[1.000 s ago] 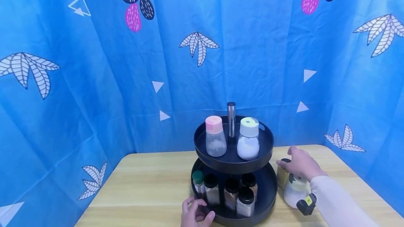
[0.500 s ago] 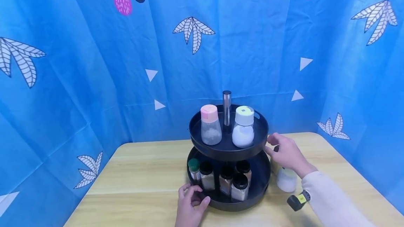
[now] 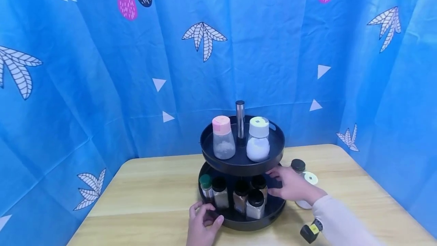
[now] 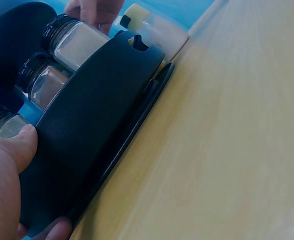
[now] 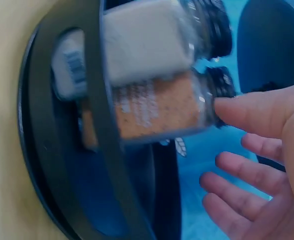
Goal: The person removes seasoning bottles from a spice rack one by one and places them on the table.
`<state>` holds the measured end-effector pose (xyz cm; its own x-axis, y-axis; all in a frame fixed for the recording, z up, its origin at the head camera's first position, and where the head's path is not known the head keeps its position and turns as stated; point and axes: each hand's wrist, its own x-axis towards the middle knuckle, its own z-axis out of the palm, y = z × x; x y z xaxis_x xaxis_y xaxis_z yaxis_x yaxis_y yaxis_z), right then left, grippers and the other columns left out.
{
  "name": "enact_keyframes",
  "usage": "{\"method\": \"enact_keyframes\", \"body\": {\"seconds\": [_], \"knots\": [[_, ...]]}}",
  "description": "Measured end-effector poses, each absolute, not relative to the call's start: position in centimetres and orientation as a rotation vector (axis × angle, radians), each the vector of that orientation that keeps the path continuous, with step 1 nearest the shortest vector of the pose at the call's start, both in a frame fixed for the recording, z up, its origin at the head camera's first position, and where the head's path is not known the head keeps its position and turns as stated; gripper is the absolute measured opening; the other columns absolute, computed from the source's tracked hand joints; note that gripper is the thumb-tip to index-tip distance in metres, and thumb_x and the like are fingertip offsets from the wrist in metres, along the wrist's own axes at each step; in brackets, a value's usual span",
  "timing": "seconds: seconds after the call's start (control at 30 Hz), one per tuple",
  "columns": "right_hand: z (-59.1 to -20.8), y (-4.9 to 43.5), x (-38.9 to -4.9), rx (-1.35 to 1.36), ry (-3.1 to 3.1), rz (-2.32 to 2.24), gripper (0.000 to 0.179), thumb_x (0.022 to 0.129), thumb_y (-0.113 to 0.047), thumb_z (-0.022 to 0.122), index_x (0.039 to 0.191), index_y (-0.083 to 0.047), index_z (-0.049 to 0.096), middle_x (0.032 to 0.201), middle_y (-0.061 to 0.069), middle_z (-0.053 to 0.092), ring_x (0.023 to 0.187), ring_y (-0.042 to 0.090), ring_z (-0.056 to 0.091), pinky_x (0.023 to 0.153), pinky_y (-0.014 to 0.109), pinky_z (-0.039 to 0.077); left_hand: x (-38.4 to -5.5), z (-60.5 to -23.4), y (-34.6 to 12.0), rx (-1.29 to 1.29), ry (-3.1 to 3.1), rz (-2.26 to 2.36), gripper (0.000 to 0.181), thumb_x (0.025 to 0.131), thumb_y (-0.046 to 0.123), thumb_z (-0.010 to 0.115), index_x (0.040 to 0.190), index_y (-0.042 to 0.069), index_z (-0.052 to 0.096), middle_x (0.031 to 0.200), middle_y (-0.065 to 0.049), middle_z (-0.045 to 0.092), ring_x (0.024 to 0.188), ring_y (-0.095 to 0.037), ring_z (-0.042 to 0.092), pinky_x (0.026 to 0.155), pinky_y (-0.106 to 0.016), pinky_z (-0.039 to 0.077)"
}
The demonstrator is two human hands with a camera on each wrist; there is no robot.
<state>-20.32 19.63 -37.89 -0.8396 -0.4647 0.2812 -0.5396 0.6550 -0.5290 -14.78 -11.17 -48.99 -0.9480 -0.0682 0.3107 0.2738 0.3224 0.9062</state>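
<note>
A black two-tier turntable rack (image 3: 246,225) stands on the table. My left hand (image 3: 203,225) grips its lower tray wall at the front left; the left wrist view shows the thumb at the rim and fingertips beneath. My right hand (image 3: 290,185) reaches between the tiers from the right. In the right wrist view its thumb is at the black lid of an orange-brown spice jar (image 5: 157,107), fingers spread apart and holding nothing. Beside that jar is a pale spice jar (image 5: 142,42). The lower tray also bears a green-capped bottle (image 3: 206,187) and other black-lidded jars.
On the upper tray stand a pink-capped shaker (image 3: 224,141) and a white-capped shaker (image 3: 258,141). Right of the rack, partly behind my right hand, are a black-lidded jar (image 3: 298,165) and a pale-capped shaker (image 3: 310,178). A blue curtain (image 3: 273,67) hangs behind.
My right hand has left the black-lidded jar on the table and moved left into the lower tier. The left hand keeps its grip. The head view has shifted somewhat.
</note>
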Motion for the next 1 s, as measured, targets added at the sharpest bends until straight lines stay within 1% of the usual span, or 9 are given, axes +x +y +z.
{"method": "enact_keyframes", "body": {"seconds": [0.17, 0.27, 0.43, 0.63, 0.73, 0.83, 0.87, 0.9, 1.0], "knots": [[-38.7, 19.0, -20.7, 0.924, -2.737, 0.926, 0.067, 0.071, -0.016, 0.081, 0.127, 0.004, 0.052, 0.119, 0.019, 0.063, 0.103, 0.034, 0.063, 0.089, 0.050, 0.050, -15.4, -48.8, -11.0, -0.196, -2.324, -1.663, 0.031, 0.081, 0.027, 0.079, 0.100, 0.012, 0.060, 0.133, -0.023, 0.031, 0.084, -0.014, 0.061, 0.076, -0.025, 0.055], [-39.6, 18.6, -20.6, 0.979, -2.747, 0.848, 0.076, 0.073, -0.019, 0.080, 0.136, 0.006, 0.045, 0.126, 0.021, 0.059, 0.108, 0.033, 0.061, 0.092, 0.049, 0.049, -15.0, -49.0, -11.1, -0.176, -2.336, -1.675, 0.031, 0.080, 0.024, 0.080, 0.100, 0.011, 0.060, 0.132, -0.024, 0.031, 0.080, -0.013, 0.061, 0.073, -0.024, 0.055], [-40.7, 17.9, -20.3, 0.993, -2.718, 0.836, 0.074, 0.077, -0.017, 0.078, 0.139, 0.002, 0.043, 0.130, 0.018, 0.058, 0.114, 0.031, 0.058, 0.094, 0.049, 0.047, -14.6, -49.3, -11.4, -0.179, -2.325, -1.669, 0.030, 0.081, 0.022, 0.079, 0.099, 0.009, 0.060, 0.129, -0.025, 0.031, 0.075, -0.010, 0.060, 0.070, -0.025, 0.056], [-41.2, 17.5, -20.5, 0.954, -2.658, 0.858, 0.068, 0.074, -0.010, 0.078, 0.134, 0.000, 0.046, 0.119, 0.014, 0.063, 0.100, 0.022, 0.063, 0.086, 0.042, 0.053, -14.6, -49.0, -11.4, -0.169, -2.346, -1.656, 0.031, 0.082, 0.028, 0.078, 0.100, 0.010, 0.059, 0.131, -0.025, 0.031, 0.079, -0.012, 0.061, 0.072, -0.024, 0.055], [-41.4, 17.4, -20.7, 0.910, -2.641, 0.889, 0.067, 0.071, -0.008, 0.077, 0.130, -0.001, 0.046, 0.100, 0.007, 0.066, 0.082, 0.014, 0.061, 0.073, 0.034, 0.054, -14.6, -48.9, -11.4, -0.176, -2.356, -1.645, 0.032, 0.082, 0.029, 0.077, 0.101, 0.011, 0.059, 0.131, -0.025, 0.031, 0.081, -0.013, 0.062, 0.072, -0.024, 0.055], [-41.6, 17.3, -20.8, 0.838, -2.630, 0.920, 0.066, 0.070, -0.007, 0.077, 0.127, -0.003, 0.045, 0.082, -0.001, 0.061, 0.069, 0.010, 0.056, 0.061, 0.028, 0.049, -14.6, -49.0, -11.5, -0.178, -2.359, -1.641, 0.032, 0.083, 0.030, 0.077, 0.101, 0.012, 0.059, 0.131, -0.025, 0.031, 0.082, -0.013, 0.063, 0.072, -0.024, 0.055], [-41.7, 17.2, -20.8, 0.807, -2.629, 0.931, 0.066, 0.070, -0.007, 0.078, 0.127, -0.004, 0.046, 0.081, -0.001, 0.061, 0.068, 0.010, 0.055, 0.060, 0.027, 0.048, -14.7, -49.0, -11.5, -0.178, -2.358, -1.643, 0.033, 0.082, 0.031, 0.077, 0.101, 0.012, 0.059, 0.131, -0.025, 0.031, 0.082, -0.013, 0.063, 0.072, -0.024, 0.055], [-41.8, 17.2, -20.8, 0.779, -2.629, 0.936, 0.066, 0.070, -0.008, 0.079, 0.126, -0.005, 0.046, 0.083, 0.000, 0.063, 0.070, 0.010, 0.058, 0.061, 0.027, 0.050, -14.7, -49.1, -11.5, -0.175, -2.358, -1.647, 0.033, 0.082, 0.031, 0.078, 0.101, 0.012, 0.059, 0.131, -0.025, 0.031, 0.082, -0.013, 0.063, 0.073, -0.024, 0.055], [-42.1, 17.0, -20.8, 0.708, -2.638, 0.951, 0.068, 0.070, -0.009, 0.081, 0.128, -0.007, 0.046, 0.096, 0.008, 0.069, 0.082, 0.017, 0.065, 0.070, 0.031, 0.054, -14.6, -49.1, -11.5, -0.178, -2.353, -1.654, 0.033, 0.082, 0.030, 0.078, 0.101, 0.012, 0.059, 0.131, -0.024, 0.030, 0.082, -0.012, 0.063, 0.073, -0.024, 0.055]]}}
